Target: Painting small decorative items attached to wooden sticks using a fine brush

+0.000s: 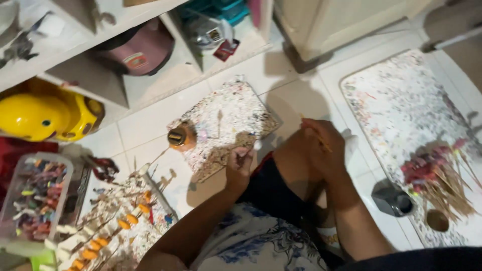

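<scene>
I sit on a white tiled floor and look down over my knee. My left hand [239, 168] pinches a small stick-mounted piece at the near edge of a paint-spattered board [226, 118]. My right hand [321, 148] rests on my knee and grips a thin orange brush or stick [321, 142]. A small orange paint pot [179, 136] with a dark open mouth stands on the board's left corner, just left of my left hand.
A rack of painted pieces on sticks [115, 231] lies at lower left beside a clear box of small coloured items [37, 198]. At right, a large spattered mat [401, 100] holds a pile of pink pieces on sticks [437, 175] and a dark cup [394, 200]. Shelves with a yellow helmet [35, 115] are behind.
</scene>
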